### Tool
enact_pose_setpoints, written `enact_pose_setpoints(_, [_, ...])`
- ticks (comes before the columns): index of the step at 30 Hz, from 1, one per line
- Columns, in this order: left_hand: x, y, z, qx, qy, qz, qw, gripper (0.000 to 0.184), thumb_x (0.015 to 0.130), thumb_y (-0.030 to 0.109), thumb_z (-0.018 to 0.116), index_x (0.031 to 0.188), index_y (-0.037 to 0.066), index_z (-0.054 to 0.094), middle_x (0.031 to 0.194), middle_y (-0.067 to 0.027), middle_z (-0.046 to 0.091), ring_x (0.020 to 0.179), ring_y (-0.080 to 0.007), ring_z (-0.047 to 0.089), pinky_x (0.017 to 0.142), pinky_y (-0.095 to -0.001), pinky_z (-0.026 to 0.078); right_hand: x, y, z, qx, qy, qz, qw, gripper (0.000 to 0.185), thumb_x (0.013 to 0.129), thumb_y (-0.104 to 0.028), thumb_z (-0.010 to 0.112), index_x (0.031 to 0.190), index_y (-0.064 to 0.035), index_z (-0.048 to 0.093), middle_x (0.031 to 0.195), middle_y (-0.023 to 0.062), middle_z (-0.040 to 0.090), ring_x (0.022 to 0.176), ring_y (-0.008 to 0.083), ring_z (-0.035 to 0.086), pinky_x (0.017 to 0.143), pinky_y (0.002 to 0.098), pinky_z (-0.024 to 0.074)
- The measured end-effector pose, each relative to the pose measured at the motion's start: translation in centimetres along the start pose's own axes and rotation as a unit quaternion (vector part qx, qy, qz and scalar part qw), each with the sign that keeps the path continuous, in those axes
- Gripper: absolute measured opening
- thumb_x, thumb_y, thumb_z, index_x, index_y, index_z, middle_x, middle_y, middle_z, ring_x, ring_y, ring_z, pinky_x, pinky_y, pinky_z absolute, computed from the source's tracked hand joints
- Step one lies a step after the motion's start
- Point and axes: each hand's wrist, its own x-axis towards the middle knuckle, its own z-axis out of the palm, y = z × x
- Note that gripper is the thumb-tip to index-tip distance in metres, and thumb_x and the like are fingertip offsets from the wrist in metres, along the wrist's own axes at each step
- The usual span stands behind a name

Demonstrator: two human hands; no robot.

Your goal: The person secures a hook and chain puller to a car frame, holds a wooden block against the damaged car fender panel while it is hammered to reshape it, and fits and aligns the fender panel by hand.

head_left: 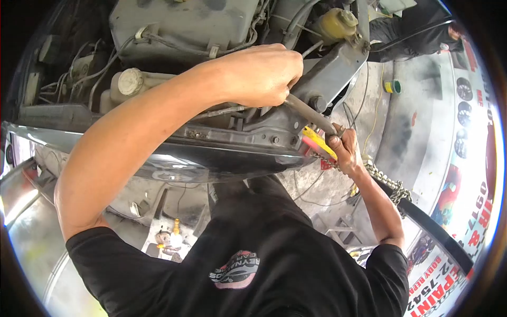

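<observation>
Left hand (pixel 264 76): arm bent, fist round bar (pixel 310 114) | right hand (pixel 346 150): fingers clasping it | dull, slanted at corner of car (pixel 227 153)

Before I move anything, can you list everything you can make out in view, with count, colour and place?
bar: one, grey-brown, between both hands
yellow strip: one, yellow, beside the right hand
chain: metallic, count unclear, beyond the right wrist
beam: one, black, lower right
engine cover: one, grey, top
fluid reservoir: one, yellowish, top right of engine bay
round cap: one, off-white, left of engine bay
can: one, green and yellow, floor, right
banner: at least one, multicoloured, right edge
another person: one, dark clothing, upper right
shirt: one, black, bottom
left hand: one, bare, bar's upper end
right hand: one, bare, bar's lower end
</observation>
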Motion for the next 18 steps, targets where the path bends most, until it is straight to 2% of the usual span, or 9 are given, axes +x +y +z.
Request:
enact_pose_setpoints(3, [-0.2,0.5,-0.6,0.001,-0.018,-0.008,1.000,0.017,0.088,0.008,0.067,0.085,-0.008,0.069,0.080,-0.0239,0.067,0.084,-0.0385,0.067,0.077,-0.0460,0.050,0.1,-0.9,-0.1,0.008,-0.003,0.005,1.000,0.092,0.089,-0.084,0.043,0.099,0.0033,0.070,0.057,0.0011,0.043,0.055,0.0125,0.042,0.051,0.0356,0.0354])
enact_pose_setpoints(5, [-0.4,0.6,-0.5,-0.005,-0.039,-0.023,0.999,0.017,0.088,0.009,0.067,0.087,-0.008,0.069,0.083,-0.0238,0.068,0.086,-0.0385,0.068,0.078,-0.0459,0.050,0.1,0.6,0.0,0.005,-0.002,0.000,1.000,0.093,0.088,-0.084,0.044,0.100,0.0039,0.070,0.056,0.0007,0.043,0.052,0.0119,0.043,0.048,0.0346,0.0355])
enact_pose_setpoints(7, [-0.6,0.1,0.1,-0.024,0.022,0.032,0.999,0.018,0.088,0.010,0.068,0.089,-0.008,0.069,0.083,-0.0237,0.068,0.082,-0.0388,0.068,0.076,-0.0462,0.050,-0.1,0.7,0.1,0.000,0.004,-0.005,1.000,0.093,0.088,-0.084,0.046,0.100,0.0046,0.070,0.054,0.0002,0.043,0.049,0.0113,0.044,0.045,0.0335,0.0355])
enact_pose_setpoints(9, [-0.6,0.3,0.2,-0.021,0.011,0.025,0.999,0.018,0.089,0.010,0.068,0.089,-0.007,0.069,0.083,-0.0233,0.068,0.082,-0.0377,0.068,0.076,-0.0462,0.050,-0.7,-0.1,0.3,0.051,0.005,0.070,0.996,0.092,0.088,-0.083,0.049,0.099,0.0064,0.069,0.053,-0.0001,0.044,0.042,0.0105,0.047,0.039,0.0308,0.0362])
enact_pose_setpoints(11, [-0.5,0.0,0.0,-0.012,0.011,0.013,1.000,0.018,0.089,0.011,0.068,0.089,-0.007,0.069,0.082,-0.0230,0.068,0.082,-0.0367,0.068,0.076,-0.0461,0.050,-0.7,0.5,0.3,0.062,0.001,0.066,0.996,0.091,0.088,-0.082,0.051,0.098,0.0068,0.069,0.053,0.0000,0.044,0.040,0.0107,0.048,0.037,0.0296,0.0364])
enact_pose_setpoints(13, [-0.6,0.0,0.4,0.018,0.083,0.080,0.993,0.020,0.091,0.012,0.067,0.089,-0.007,0.069,0.079,-0.0220,0.067,0.079,-0.0349,0.068,0.075,-0.0451,0.051,-0.3,-0.7,0.2,0.071,-0.003,0.057,0.996,0.093,0.087,-0.083,0.050,0.096,0.0073,0.069,0.051,0.0009,0.043,0.040,0.0112,0.048,0.038,0.0304,0.0369])
enact_pose_setpoints(14, [-0.5,0.4,0.1,0.014,0.078,0.083,0.993,0.020,0.091,0.012,0.067,0.089,-0.007,0.069,0.079,-0.0220,0.067,0.079,-0.0349,0.068,0.075,-0.0451,0.051,-0.2,-0.3,0.1,0.072,-0.002,0.063,0.995,0.093,0.087,-0.083,0.050,0.096,0.0073,0.069,0.051,0.0009,0.043,0.040,0.0112,0.048,0.038,0.0304,0.0369])
enact_pose_setpoints(16, [-0.4,1.4,-0.9,-0.001,-0.034,-0.037,0.999,0.020,0.091,0.012,0.066,0.090,-0.007,0.069,0.080,-0.0213,0.068,0.083,-0.0344,0.068,0.078,-0.0442,0.051,0.0,0.8,-0.1,0.010,-0.005,0.015,1.000,0.095,0.087,-0.085,0.046,0.096,0.0061,0.070,0.051,0.0012,0.042,0.042,0.0118,0.047,0.039,0.0326,0.0373])
enact_pose_setpoints(18, [0.0,0.3,-0.1,-0.018,-0.019,-0.025,0.999,0.019,0.091,0.012,0.066,0.090,-0.008,0.069,0.079,-0.0213,0.068,0.082,-0.0353,0.068,0.077,-0.0446,0.051,-0.3,1.0,-0.1,0.008,-0.013,0.029,0.999,0.093,0.088,-0.084,0.044,0.098,0.0041,0.072,0.051,0.0010,0.042,0.043,0.0122,0.047,0.041,0.0340,0.0375])
